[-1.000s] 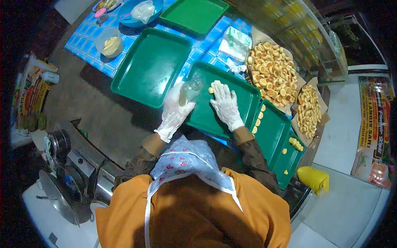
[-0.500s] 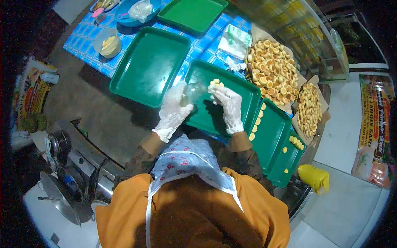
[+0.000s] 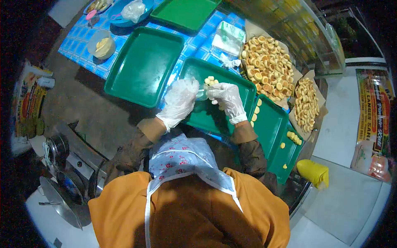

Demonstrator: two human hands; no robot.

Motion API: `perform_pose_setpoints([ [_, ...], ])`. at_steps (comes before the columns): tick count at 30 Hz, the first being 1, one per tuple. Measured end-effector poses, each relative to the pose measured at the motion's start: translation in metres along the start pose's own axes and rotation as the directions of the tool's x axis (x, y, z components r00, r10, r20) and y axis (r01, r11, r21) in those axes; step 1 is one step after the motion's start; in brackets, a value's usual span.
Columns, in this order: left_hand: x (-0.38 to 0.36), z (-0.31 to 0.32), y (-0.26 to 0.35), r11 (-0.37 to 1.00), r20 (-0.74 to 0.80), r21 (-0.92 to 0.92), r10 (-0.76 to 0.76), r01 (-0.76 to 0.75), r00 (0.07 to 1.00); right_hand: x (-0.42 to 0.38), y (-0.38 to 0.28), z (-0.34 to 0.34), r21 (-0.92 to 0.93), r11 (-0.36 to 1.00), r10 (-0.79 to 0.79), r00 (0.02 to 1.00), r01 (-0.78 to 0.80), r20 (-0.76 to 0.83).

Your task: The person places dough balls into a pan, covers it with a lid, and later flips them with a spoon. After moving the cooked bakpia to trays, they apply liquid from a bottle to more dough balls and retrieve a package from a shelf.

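My left hand [image 3: 181, 100], in a white glove, is wrapped round a clear container [image 3: 202, 92] above a green tray [image 3: 193, 66]. My right hand [image 3: 227, 99], also gloved, has its fingers pinched at the container's right end; what they hold is too small to make out. Small pale dough pieces [image 3: 211, 80] lie on the tray just beyond my right fingers, and some are partly hidden by that hand.
An empty-looking green tray [image 3: 144, 66] lies at left, another [image 3: 186, 14] behind. At right stand trays with dough pieces [image 3: 294, 138] and heaps of baked pieces [image 3: 269, 66]. A bowl of cream-coloured mixture [image 3: 101, 46], a blue basin [image 3: 124, 20] and a tissue pack [image 3: 228, 38] are on the table.
My two hands have come closer together. My left hand has moved slightly up and right and now covers more of the clear container. The view has shifted slightly.
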State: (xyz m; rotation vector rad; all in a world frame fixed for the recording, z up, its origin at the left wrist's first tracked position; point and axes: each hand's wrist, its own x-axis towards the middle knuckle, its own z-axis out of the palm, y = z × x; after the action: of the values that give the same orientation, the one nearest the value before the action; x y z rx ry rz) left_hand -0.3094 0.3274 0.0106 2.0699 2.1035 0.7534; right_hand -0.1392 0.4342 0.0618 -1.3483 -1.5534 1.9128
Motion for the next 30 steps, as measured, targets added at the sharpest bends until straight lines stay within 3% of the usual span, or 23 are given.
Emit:
perform_pose_setpoints([
  [3, 0.008, -0.007, 0.008, 0.998, 0.055, 0.035, 0.041, -0.043, 0.998, 0.003, 0.004, -0.007, 0.041, 0.999, 0.036, 0.999, -0.035, -0.025],
  [7, 0.013, -0.001, 0.01, 0.996, 0.004, 0.063, 0.068, -0.068, 0.998, 0.001, 0.008, -0.01, 0.1, 0.995, 0.006, 0.998, 0.0, -0.055],
  [15, 0.026, 0.01, 0.014, 0.974, -0.016, 0.164, 0.161, -0.156, 0.987, 0.013, 0.025, -0.027, 0.053, 0.999, 0.002, 0.993, 0.004, -0.119],
  [18, 0.023, 0.014, 0.017, 0.968, -0.14, 0.188, 0.195, -0.167, 0.971, 0.011, 0.021, -0.029, 0.098, 0.995, -0.009, 0.994, 0.02, -0.109],
  [25, 0.018, 0.009, 0.024, 0.993, -0.034, 0.099, 0.075, -0.071, 0.997, 0.014, 0.017, -0.034, -0.051, 0.993, 0.103, 0.994, -0.104, -0.028],
  [28, 0.009, 0.013, 0.013, 0.997, -0.094, -0.078, -0.012, 0.005, 0.996, 0.025, 0.023, -0.035, 0.017, 0.997, -0.071, 0.997, 0.071, -0.014],
  [30, 0.003, 0.014, 0.007, 0.964, -0.123, -0.252, -0.116, 0.082, 0.986, 0.036, 0.027, -0.026, -0.017, 0.973, -0.232, 0.963, 0.232, -0.136],
])
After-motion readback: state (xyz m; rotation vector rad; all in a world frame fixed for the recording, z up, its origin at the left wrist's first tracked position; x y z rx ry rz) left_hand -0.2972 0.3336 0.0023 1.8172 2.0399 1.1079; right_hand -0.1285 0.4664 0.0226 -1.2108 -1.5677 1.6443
